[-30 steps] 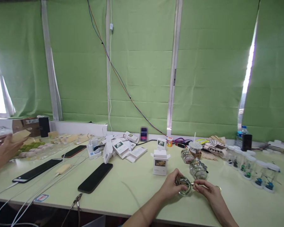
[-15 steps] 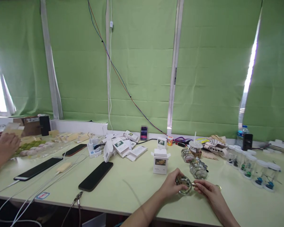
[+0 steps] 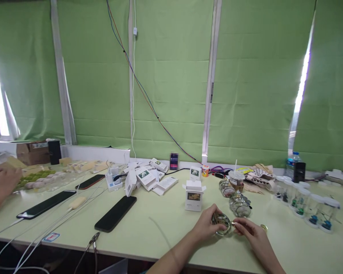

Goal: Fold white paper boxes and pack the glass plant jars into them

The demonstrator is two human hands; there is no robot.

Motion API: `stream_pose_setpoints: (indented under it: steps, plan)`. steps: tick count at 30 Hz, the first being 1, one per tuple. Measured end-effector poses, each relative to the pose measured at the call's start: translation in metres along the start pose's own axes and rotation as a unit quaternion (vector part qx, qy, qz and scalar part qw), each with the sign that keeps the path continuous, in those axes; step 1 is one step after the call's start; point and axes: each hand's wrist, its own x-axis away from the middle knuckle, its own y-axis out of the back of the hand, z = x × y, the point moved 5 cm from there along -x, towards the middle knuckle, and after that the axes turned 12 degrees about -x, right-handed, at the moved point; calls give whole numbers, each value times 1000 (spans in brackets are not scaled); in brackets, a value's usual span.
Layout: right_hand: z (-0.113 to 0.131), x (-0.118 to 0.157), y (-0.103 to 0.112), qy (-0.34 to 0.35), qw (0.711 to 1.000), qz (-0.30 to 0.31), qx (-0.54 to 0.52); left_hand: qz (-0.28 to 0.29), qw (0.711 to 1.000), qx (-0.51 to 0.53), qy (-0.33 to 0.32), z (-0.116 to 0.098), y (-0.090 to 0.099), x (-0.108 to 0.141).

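Note:
In the head view, my left hand (image 3: 205, 225) is closed round a round, shiny, gold-rimmed object (image 3: 224, 229), held just over the table's front part. My right hand (image 3: 253, 233) pinches a small gold piece (image 3: 233, 223) at the object's right side; its exact shape is hard to make out. A small round gold-coloured thing (image 3: 263, 227) lies right of my right hand. Beyond my hands sit more round, glassy objects (image 3: 240, 205), clustered together. An open white box (image 3: 193, 198) with a picture on its front stands upright behind my left hand.
White boxes (image 3: 146, 178) lie in a heap at the centre back. Clear jars (image 3: 313, 209) line the right side. A black phone (image 3: 116, 214) and cables (image 3: 48, 224) are to the left. Another person's hand (image 3: 2, 186) works at the far left, beside a lidded cup (image 3: 236, 177) much farther right.
My hands keep nearly the same hold, with my right hand shifted very slightly left. At the far left, the other person's hand has moved left.

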Motion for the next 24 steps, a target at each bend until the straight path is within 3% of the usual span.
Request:
stream_pose_setpoints:
  steps: [7, 13, 17, 24]
  plan:
    - [-1, 3, -11, -14, 995, 44, 91, 8, 1000, -2, 1, 1, 0, 1]
    - [-9, 4, -12, -43, 990, 43, 123, 10, 1000, -1, -4, -1, 0, 1]
    - [-4, 5, -12, -24, 988, 44, 147, 12, 1000, 3, -5, -3, 0, 1]
    - [-1, 5, -5, -5, 986, -18, 163, 1, 1000, 11, 8, -2, 0, 1]
